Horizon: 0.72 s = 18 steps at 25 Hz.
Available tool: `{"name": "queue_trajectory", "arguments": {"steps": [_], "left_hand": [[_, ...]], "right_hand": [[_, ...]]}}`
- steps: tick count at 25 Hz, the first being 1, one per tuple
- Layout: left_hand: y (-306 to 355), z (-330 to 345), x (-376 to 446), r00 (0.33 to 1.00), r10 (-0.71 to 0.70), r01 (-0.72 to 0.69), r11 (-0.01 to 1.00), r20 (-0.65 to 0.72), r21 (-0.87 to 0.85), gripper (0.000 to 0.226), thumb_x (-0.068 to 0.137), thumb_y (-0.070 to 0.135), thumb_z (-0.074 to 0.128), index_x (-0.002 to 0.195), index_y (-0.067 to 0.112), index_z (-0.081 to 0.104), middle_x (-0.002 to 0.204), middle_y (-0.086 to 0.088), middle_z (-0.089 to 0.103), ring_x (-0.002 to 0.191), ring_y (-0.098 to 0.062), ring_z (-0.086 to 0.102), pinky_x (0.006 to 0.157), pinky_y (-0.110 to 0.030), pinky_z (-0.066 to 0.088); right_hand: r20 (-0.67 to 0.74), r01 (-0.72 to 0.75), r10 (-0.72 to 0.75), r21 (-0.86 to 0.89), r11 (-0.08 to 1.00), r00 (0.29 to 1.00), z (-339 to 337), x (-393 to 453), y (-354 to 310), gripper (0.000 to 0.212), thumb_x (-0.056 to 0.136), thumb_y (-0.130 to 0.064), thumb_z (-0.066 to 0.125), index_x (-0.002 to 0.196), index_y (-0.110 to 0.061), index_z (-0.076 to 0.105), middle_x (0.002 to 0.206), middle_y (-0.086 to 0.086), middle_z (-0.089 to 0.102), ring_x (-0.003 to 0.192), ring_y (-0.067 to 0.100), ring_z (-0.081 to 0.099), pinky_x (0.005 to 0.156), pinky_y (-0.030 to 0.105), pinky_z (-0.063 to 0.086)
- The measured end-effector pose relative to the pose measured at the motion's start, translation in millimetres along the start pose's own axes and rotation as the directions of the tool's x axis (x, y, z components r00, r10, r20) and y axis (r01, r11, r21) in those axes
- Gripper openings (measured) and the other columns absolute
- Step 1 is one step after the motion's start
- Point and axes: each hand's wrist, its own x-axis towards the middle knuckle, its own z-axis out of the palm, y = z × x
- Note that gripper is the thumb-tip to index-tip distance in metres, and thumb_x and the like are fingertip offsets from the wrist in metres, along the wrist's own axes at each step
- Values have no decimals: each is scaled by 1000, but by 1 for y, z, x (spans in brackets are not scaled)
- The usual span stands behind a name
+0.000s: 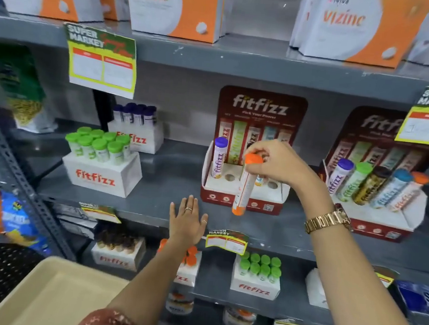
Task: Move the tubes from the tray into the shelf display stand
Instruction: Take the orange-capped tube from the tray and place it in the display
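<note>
My right hand (277, 163) grips an orange-capped tube (244, 188) by its cap, holding it upright in front of the red fitfizz display stand (241, 201). A purple-capped tube (219, 157) stands in the stand's leftmost hole. An empty hole (229, 177) sits beside it, and another hole (272, 185) shows at the right. Behind my fingers a further tube in the stand is partly hidden. My left hand (188, 221) lies flat and open on the grey shelf edge (130, 206), below and left of the stand. The beige tray (48, 295) is at the bottom left.
A second, full fitfizz stand (377, 204) stands to the right. White fitfizz boxes with green-capped tubes (98, 159) and purple-capped tubes (135, 126) stand at the left. Price tags hang from the shelf edges. More tube boxes fill the shelf below; Vizinc boxes line the top shelf.
</note>
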Motion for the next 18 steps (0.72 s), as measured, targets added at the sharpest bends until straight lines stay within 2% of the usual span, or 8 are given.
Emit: {"name": "queue_trajectory", "arguments": {"steps": [2, 5, 10, 12, 14, 16, 18], "left_hand": [[-1, 2, 2, 1000, -6, 6, 1000, 13, -3, 60, 99, 43, 19, 148, 10, 6, 159, -5, 6, 146, -20, 2, 117, -47, -4], [-2, 1, 3, 999, -17, 17, 1000, 41, 20, 61, 99, 44, 16, 148, 11, 2, 160, -3, 2, 146, -20, -2, 118, -46, -5], [0, 1, 3, 999, -26, 25, 999, 40, 38, 61, 99, 46, 15, 148, 13, 0, 160, -3, 1, 146, -21, -3, 118, -46, -5], [-1, 1, 4, 999, -29, 27, 999, 42, 38, 61, 99, 47, 14, 148, 14, 0, 160, -3, 1, 146, -21, -4, 117, -46, -5], [-1, 3, 5, 999, -28, 26, 999, 45, 34, 61, 99, 47, 14, 148, 15, 0, 160, -2, 0, 146, -22, -5, 117, -47, -6], [-2, 4, 6, 999, -25, 23, 999, 45, 31, 61, 99, 47, 14, 148, 16, 0, 160, -2, 0, 146, -21, -5, 117, -48, -6], [-2, 5, 7, 999, -26, 24, 999, 43, 29, 61, 98, 47, 14, 148, 16, 0, 160, -2, 0, 146, -21, -5, 117, -48, -6]], "right_hand": [[16, 20, -20, 29, 999, 1000, -4, 4, 1, 27, 74, -10, 69, 97, -24, 69, 94, -1, 67, 64, 13, 68, 45, 17, 51], [39, -1, -1, 45, 999, 999, -10, 10, 0, 25, 72, -4, 72, 87, -24, 70, 91, 4, 69, 57, 12, 70, 42, 15, 51], [42, -32, 33, -18, 999, 999, -22, 20, -5, 41, 64, 6, 75, 77, -31, 64, 91, -7, 61, 60, 12, 68, 41, 11, 49], [-2, -45, 45, -22, 999, 999, -23, 25, -6, 35, 64, 3, 75, 74, -28, 63, 87, -2, 64, 54, 12, 69, 42, 17, 54], [-64, -66, 62, -61, 996, 996, -23, 30, -4, 20, 66, -9, 77, 74, -20, 62, 81, 5, 67, 50, 13, 69, 47, 26, 59], [-103, -84, 73, -102, 991, 992, -23, 33, -1, 17, 69, -19, 76, 73, -18, 60, 75, 5, 68, 48, 12, 69, 49, 27, 60], [-110, -79, 69, -85, 993, 991, -24, 35, 0, 14, 70, -18, 72, 74, -19, 59, 73, 4, 69, 48, 13, 69, 48, 27, 59]]}}
